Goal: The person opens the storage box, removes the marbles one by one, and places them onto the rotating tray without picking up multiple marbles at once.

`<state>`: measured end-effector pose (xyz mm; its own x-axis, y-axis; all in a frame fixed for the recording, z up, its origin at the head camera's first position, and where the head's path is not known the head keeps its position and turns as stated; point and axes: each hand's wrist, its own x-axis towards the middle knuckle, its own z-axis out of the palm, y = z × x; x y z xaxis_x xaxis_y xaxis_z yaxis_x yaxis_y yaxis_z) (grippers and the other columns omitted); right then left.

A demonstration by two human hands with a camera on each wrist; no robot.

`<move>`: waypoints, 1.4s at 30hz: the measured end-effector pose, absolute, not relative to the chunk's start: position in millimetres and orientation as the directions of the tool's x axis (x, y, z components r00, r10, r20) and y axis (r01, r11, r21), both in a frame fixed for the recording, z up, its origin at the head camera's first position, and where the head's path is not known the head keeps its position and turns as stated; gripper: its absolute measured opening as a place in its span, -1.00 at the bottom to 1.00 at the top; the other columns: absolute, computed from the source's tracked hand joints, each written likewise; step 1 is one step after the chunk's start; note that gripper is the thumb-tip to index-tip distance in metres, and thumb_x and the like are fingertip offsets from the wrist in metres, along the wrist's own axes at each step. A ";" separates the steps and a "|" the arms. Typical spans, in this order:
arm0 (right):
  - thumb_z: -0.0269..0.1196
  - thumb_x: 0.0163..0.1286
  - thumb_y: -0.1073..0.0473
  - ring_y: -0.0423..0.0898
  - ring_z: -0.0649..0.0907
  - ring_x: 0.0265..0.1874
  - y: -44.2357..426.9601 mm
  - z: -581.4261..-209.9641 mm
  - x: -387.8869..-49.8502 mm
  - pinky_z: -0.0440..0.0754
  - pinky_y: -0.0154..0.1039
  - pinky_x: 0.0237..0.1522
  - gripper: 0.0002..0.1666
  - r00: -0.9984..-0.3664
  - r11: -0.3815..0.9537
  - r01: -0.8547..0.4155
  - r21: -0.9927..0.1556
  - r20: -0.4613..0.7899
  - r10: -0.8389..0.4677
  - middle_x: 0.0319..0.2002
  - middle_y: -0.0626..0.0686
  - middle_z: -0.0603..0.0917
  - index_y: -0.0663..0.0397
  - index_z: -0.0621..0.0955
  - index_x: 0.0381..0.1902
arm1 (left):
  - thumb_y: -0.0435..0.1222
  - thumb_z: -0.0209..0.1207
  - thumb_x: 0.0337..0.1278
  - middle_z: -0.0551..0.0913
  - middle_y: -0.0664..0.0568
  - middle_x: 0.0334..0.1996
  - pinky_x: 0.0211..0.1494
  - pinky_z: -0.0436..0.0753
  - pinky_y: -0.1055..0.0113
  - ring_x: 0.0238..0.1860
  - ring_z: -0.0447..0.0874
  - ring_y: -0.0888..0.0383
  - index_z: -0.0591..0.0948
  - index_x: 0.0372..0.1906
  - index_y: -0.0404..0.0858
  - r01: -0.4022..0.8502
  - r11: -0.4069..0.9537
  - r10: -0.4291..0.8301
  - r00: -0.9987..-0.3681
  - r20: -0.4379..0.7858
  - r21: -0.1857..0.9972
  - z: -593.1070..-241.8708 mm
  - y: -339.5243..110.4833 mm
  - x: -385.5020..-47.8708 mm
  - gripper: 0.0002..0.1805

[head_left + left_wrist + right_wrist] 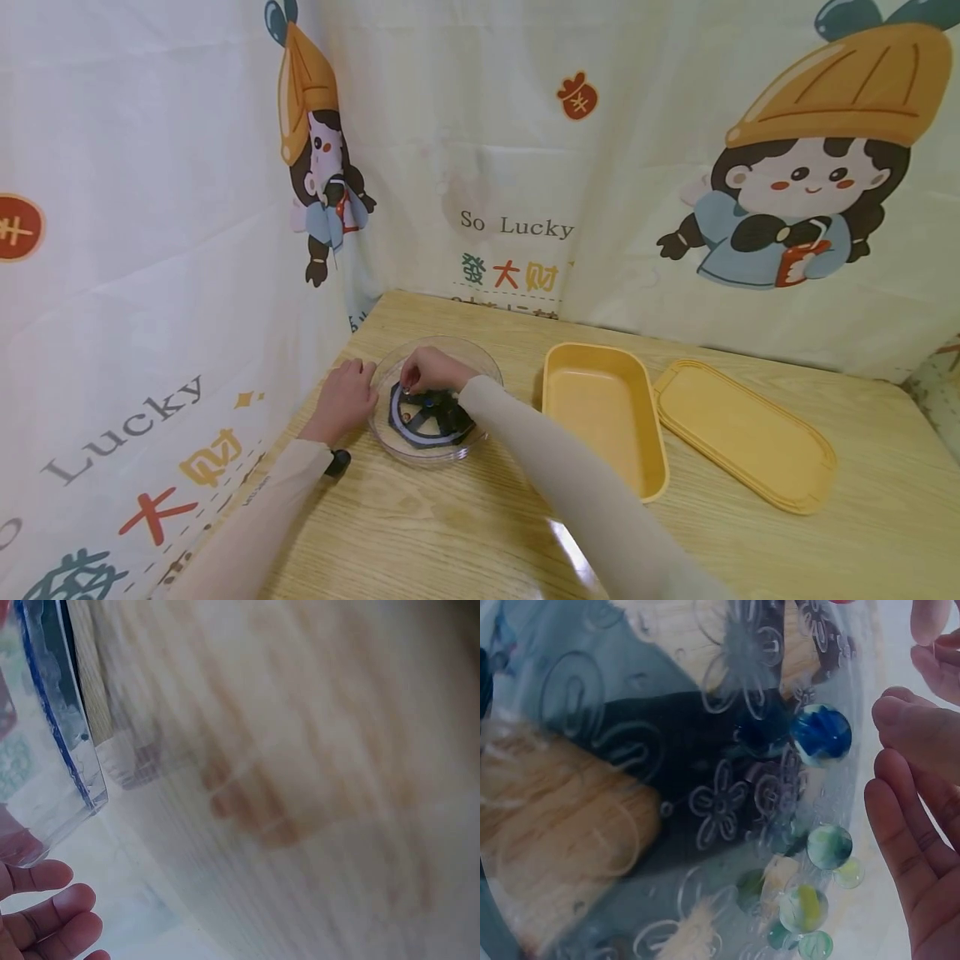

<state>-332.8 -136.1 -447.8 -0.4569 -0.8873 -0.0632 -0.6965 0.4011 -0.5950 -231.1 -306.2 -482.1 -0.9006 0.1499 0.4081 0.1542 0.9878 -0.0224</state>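
A clear round bowl stands on the table at centre left. In it, or seen through it, is a dark wheel-like shape with spokes. My right hand reaches over the rim, fingertips down in the bowl's left part; whether they pinch anything is hidden. In the right wrist view a blue-and-white marble, a green marble and a yellow-green marble lie near the right fingers. My left hand rests against the bowl's left side, its fingers extended near the clear wall.
Right of the bowl stands a yellow rectangular container, with a yellow lid lying flat beside it. My right forearm passes in front of the container's near left side. A printed curtain hangs along the table's back and left edges.
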 end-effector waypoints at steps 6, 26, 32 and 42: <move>0.33 0.11 0.40 -0.27 0.59 -0.45 -137.7 -449.4 -332.2 0.53 -0.51 -0.36 -0.89 -0.438 0.401 -0.726 -0.558 -0.075 -0.896 -0.37 0.07 0.74 0.19 0.72 -0.37 | -0.35 0.14 -0.06 0.42 -0.16 -0.48 -0.37 0.43 0.06 -0.42 0.38 -0.08 0.49 -0.26 -0.39 0.157 0.987 0.153 -0.900 0.407 -0.024 -480.5 -305.4 -231.2 -0.77; 0.31 0.13 0.36 -0.26 0.63 -0.39 -132.0 -442.7 -332.9 0.53 -0.51 -0.32 -0.82 -0.428 0.400 -0.748 -0.529 -0.075 -0.901 -0.32 0.04 0.74 0.17 0.71 -0.26 | -0.37 0.16 -0.09 0.43 -0.18 -0.49 -0.38 0.44 0.05 -0.44 0.40 -0.10 0.50 -0.27 -0.39 0.174 0.984 0.172 -0.878 0.447 -0.036 -484.2 -307.5 -231.4 -0.78; 0.32 0.16 0.32 -0.14 0.67 -0.26 -110.7 -421.5 -335.6 0.58 -0.43 -0.21 -0.75 -0.424 0.384 -0.743 -0.548 -0.059 -0.904 -0.21 0.11 0.72 0.23 0.68 -0.16 | -0.37 0.15 -0.07 0.43 -0.17 -0.49 -0.38 0.43 0.05 -0.44 0.40 -0.09 0.49 -0.27 -0.38 0.171 0.985 0.165 -0.884 0.437 -0.028 -483.6 -305.8 -230.4 -0.79; 0.32 0.19 0.26 -0.12 0.66 -0.21 -51.4 -378.4 -332.7 0.59 -0.35 -0.09 -0.77 -0.409 0.368 -0.792 -0.487 -0.024 -0.912 -0.16 0.09 0.72 0.13 0.69 -0.16 | -0.37 0.14 -0.03 0.46 -0.19 -0.47 -0.39 0.45 0.06 -0.45 0.40 -0.08 0.51 -0.23 -0.40 0.174 0.984 0.171 -0.886 0.430 -0.031 -481.6 -305.7 -230.1 -0.78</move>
<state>-332.7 -51.4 -378.4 -0.4089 -0.9122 -0.0245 -0.7921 0.3681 -0.4869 -230.1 -305.7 -481.6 -0.8863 0.1706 0.4305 0.1743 0.9842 -0.0311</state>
